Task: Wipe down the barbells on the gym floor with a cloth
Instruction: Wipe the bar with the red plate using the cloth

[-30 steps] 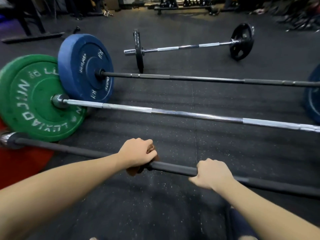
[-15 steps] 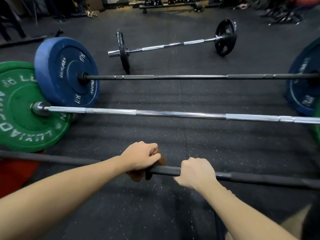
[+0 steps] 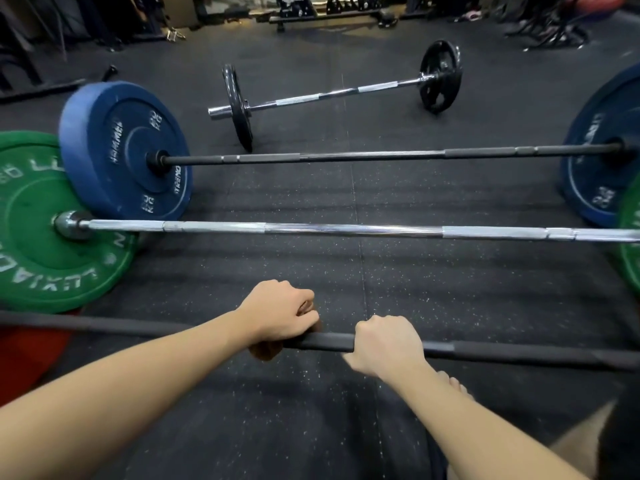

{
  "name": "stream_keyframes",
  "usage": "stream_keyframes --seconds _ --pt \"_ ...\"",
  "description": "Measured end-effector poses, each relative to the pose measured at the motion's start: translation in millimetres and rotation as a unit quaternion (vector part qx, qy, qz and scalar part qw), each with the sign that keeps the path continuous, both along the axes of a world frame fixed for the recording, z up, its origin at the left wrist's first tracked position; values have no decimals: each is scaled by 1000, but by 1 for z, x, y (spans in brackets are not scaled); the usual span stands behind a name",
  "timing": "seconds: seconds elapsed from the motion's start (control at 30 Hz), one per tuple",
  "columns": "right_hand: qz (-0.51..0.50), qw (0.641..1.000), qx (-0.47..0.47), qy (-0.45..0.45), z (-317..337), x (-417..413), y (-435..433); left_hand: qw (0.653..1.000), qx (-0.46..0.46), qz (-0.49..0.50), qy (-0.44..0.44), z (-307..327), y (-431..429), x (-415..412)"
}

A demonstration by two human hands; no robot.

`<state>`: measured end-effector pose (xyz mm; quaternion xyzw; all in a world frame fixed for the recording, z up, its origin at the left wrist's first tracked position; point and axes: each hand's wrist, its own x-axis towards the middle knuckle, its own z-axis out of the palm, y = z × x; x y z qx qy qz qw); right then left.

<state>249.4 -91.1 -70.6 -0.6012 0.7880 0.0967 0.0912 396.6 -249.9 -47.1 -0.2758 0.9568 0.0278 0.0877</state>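
Note:
Several barbells lie on the dark rubber gym floor. The nearest, a black barbell [image 3: 519, 353], runs across the frame with a red plate [image 3: 24, 355] at its left end. My left hand [image 3: 280, 315] grips a brown cloth [image 3: 265, 349] wrapped round this bar. My right hand [image 3: 384, 342] grips the bare bar just to the right, a short gap from the left hand. Beyond lie a chrome barbell [image 3: 346, 230] with green plates [image 3: 52, 258], a black barbell [image 3: 363, 155] with blue plates [image 3: 128, 150], and a small barbell [image 3: 332, 95] with black plates.
Benches, racks and loose gear line the far wall [image 3: 329, 12]. A blue plate [image 3: 602, 161] and a green plate [image 3: 632, 237] stand at the right edge. My knee [image 3: 588, 441] shows at the lower right. Speckled floor mat [image 3: 311, 427] lies beneath my arms.
The view has shifted right, so the plates on the left slid toward the edge. My two hands on the near bar have drawn closer together, the left still holding the cloth.

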Motion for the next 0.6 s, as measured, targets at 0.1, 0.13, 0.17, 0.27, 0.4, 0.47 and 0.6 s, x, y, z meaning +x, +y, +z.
stream_keyframes --seconds 0.1,0.13,0.17,0.27,0.4,0.47,0.6 --pt "-1 1000 0 -1 0 1 0 1000 1 0 27 -3 -1 6" --pt "-2 1000 0 -4 0 1 0 999 6 3 31 -4 -3 9" --pt "-3 1000 0 -5 0 1 0 999 13 9 34 -5 -5 11" --pt "-8 1000 5 -8 -1 1 -1 998 29 31 37 -3 -11 18" --pt "-12 1000 17 -9 -3 1 -3 999 11 30 7 0 -14 23" --pt "-11 1000 19 -12 -3 0 -5 1000 -4 12 16 2 -6 16" --pt "-17 999 28 -32 0 0 -7 999 15 -17 47 2 20 -14"
